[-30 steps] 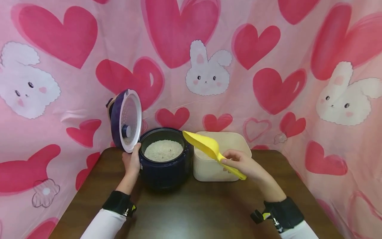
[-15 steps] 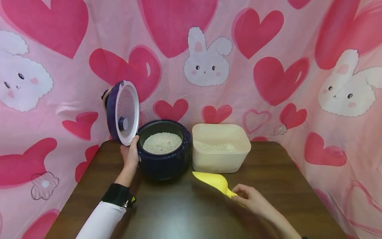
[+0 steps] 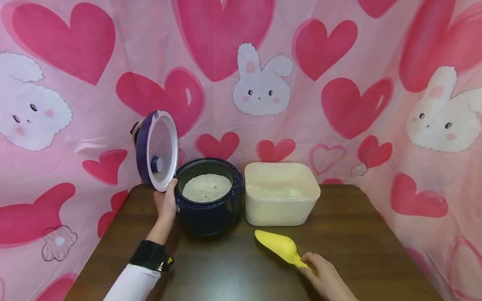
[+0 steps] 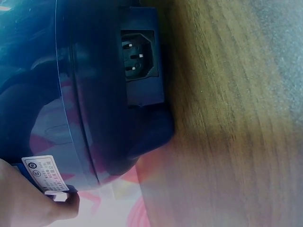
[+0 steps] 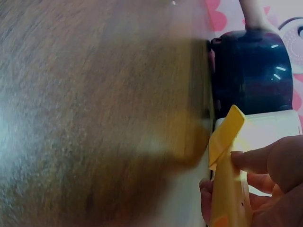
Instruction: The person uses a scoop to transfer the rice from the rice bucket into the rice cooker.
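Note:
Yellow and tilted, a rice scoop (image 3: 280, 246) is held by its handle in my right hand (image 3: 325, 276), low over the table in front of the cream bin. The right wrist view shows the thumb and fingers around the scoop's handle (image 5: 229, 189). My left hand (image 3: 165, 205) grips the left side of the dark blue rice cooker (image 3: 208, 217), right under its raised lid (image 3: 156, 150). In the left wrist view, that hand (image 4: 28, 203) lies beside a white label, part of its fingers hidden by the cooker. White rice (image 3: 207, 188) fills much of the cooker's pot.
The cream bin (image 3: 280, 213) stands close to the cooker's right side, with rice (image 3: 273, 193) along its bottom. Both stand toward the back of the brown wooden table (image 3: 233, 267). A pink cloth with hearts and rabbits (image 3: 226, 104) hangs behind and at the sides.
My right hand has carried the scoop from over the bin down and toward me, to the table in front of it. The left hand and the raised lid stay in place.

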A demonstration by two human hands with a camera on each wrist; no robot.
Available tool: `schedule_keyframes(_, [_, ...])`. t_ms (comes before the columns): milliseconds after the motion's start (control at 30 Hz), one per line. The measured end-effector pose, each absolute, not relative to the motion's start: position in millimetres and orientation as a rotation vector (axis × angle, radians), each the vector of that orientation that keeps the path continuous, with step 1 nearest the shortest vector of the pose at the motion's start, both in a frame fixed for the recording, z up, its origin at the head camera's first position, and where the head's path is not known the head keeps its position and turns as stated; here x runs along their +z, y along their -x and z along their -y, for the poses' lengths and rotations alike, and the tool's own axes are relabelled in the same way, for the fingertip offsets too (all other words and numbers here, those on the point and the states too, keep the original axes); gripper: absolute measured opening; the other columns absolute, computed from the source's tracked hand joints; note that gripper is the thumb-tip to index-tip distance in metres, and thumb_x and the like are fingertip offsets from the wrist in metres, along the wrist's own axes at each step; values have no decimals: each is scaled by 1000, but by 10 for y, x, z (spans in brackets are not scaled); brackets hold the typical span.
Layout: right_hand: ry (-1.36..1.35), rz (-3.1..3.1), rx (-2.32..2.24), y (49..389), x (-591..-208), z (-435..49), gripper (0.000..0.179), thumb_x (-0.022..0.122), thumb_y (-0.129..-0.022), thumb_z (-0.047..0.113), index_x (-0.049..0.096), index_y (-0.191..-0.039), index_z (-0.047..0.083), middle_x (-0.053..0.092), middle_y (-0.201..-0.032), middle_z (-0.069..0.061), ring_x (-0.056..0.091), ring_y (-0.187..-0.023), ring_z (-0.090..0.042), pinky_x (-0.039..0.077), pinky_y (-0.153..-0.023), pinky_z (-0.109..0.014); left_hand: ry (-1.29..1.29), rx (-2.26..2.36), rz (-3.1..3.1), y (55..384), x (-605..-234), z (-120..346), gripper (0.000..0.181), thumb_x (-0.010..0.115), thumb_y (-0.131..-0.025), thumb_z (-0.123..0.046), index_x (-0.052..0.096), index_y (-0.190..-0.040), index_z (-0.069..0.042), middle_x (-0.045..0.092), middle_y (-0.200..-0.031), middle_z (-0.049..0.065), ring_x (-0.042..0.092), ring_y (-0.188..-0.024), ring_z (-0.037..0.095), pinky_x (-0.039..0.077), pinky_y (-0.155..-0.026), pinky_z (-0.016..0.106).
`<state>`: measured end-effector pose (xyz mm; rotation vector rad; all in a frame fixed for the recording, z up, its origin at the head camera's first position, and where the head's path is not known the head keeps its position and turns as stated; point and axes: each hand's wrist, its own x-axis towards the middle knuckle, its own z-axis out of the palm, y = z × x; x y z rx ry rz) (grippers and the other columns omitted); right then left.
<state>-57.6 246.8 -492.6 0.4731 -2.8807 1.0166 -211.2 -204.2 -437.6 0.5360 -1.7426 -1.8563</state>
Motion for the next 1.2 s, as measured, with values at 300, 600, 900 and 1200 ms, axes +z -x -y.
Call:
schedule_keyframes(300, [-435, 3003, 888, 601, -4941, -2465, 23, 82, -88, 13, 62, -96, 18, 57, -91, 8, 53, -81, -5, 51, -71, -32, -578, -1872, 1744, 2123, -4373, 2040, 52, 67, -96, -42, 58, -129, -4, 60, -111, 0, 52, -103, 16, 37, -101, 26])
schedule_keyframes(600, [-269, 3125, 914, 634, -4923, -2416, 37, 85, -84, 11, 51, -98, 13, 50, -82, 6, 45, -71, -6, 43, -64, -28, -578, -1869, 1750, 2126, -4378, 2041, 51, 68, -95, -43, 58, -128, -4, 60, -108, -3, 51, -102, 15, 37, -101, 27])
schedule_keyframes(900, [-383, 3123, 855, 637, -5007, -2433, 41, 88, -81, 12, 50, -97, 12, 48, -82, 5, 43, -69, -4, 41, -61, -29, -539, -1903, 1793, 2073, -4388, 2055, 62, 63, -98, -43, 49, -142, -3, 55, -129, 9, 48, -111, 19, 32, -113, 40])
schedule_keyframes(1200, [-499, 3118, 923, 705, -5061, -2504, 36, 84, -87, 32, 54, -96, 13, 47, -80, 6, 41, -68, -4, 37, -59, -30, -413, -1903, 1872, 2037, -4330, 2119, 67, 61, -102, -40, 39, -153, -3, 48, -149, 16, 44, -129, 28, 28, -121, 47])
